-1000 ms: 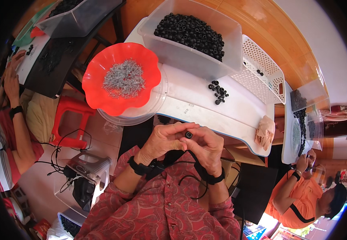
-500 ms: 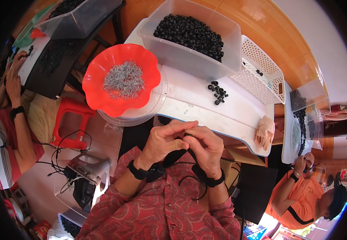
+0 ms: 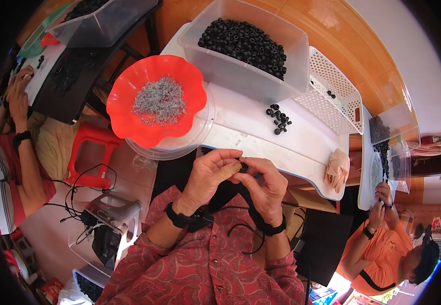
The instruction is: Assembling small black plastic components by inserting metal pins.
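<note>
Just off the near edge of the white table, both hands meet with their fingertips together. A small black part (image 3: pixel 243 167) shows between them, mostly covered by the fingers, so its exact shape is hidden. My left hand (image 3: pixel 211 175) pinches it from the left with thumb and forefinger. From the right, my right hand (image 3: pixel 264 184) grips it with bent fingers and thumb. A small cluster of black ring-like pieces (image 3: pixel 280 122) lies on the table beyond. To the left, a red scalloped bowl (image 3: pixel 116 109) holds many small clear-grey pieces (image 3: pixel 159 100).
A clear plastic bin (image 3: pixel 241 90) full of black pieces stands at the back, beside a white perforated basket (image 3: pixel 350 109). A crumpled tan cloth (image 3: pixel 337 168) lies at the table's right end. Co-workers sit left and right. A red stool (image 3: pixel 91 155) and cables occupy the floor at left.
My fingers have shifted around the small black part, and my left forefinger is drawn back a little. At the right, the co-worker's two hands have come up together near the other table.
</note>
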A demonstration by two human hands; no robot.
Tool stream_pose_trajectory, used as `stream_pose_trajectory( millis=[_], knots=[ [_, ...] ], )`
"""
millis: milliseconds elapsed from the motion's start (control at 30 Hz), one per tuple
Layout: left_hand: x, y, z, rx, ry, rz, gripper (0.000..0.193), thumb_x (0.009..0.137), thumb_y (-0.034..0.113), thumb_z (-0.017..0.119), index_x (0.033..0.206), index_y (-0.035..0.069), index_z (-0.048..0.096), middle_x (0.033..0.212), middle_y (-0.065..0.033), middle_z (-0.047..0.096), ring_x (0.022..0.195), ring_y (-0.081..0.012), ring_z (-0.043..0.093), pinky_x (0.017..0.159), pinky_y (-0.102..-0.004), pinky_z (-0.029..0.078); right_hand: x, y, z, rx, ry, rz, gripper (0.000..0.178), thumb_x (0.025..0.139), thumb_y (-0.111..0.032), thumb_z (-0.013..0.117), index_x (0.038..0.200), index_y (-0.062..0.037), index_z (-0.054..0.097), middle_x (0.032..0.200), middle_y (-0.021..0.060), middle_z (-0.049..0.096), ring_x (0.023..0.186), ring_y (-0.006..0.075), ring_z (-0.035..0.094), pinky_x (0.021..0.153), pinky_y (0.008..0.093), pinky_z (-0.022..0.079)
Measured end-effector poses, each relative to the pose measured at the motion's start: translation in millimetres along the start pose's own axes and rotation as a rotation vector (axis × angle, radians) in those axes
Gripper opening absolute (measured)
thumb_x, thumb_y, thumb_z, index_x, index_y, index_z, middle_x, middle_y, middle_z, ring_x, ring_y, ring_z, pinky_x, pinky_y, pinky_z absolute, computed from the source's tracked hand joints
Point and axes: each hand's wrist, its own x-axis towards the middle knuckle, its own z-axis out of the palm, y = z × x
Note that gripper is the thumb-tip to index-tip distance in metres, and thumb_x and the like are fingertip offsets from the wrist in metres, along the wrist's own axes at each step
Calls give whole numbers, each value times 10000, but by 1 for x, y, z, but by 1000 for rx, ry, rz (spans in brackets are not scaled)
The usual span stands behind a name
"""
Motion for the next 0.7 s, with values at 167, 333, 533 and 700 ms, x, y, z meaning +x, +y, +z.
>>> stream_pose_trajectory(
  millis=[167,333,533,700],
  knots=[
    [0,0,-3,-73,13,-39,283,932,15,581,1204,-61,566,1044,-127,657,887,-142,641,770,-263,545,3,-7,-1,-143,-57,-65,371,739,-1,775,1088,-21,650,900,89,660,710,156,618,620,265,510],
    [-2,5,-1,-34,30,-35,280,921,8,591,1190,-66,572,1014,-130,665,854,-131,646,741,-246,545,5,-13,0,-168,-62,-109,397,737,7,772,1109,-9,637,975,108,638,741,181,640,613,288,529],
    [-6,11,1,109,65,-23,291,910,12,614,1191,-52,574,939,-102,674,782,-110,641,702,-226,537,6,-17,-3,-219,-156,-83,390,742,15,764,1108,-5,632,974,109,624,766,193,657,630,282,548],
    [-4,2,-14,45,-136,87,525,854,66,720,1321,-39,505,1192,-115,598,952,-128,612,841,-260,513,6,-16,-3,-208,-112,-85,396,740,2,772,1114,-27,644,927,103,647,736,179,656,621,277,535]
  ],
)
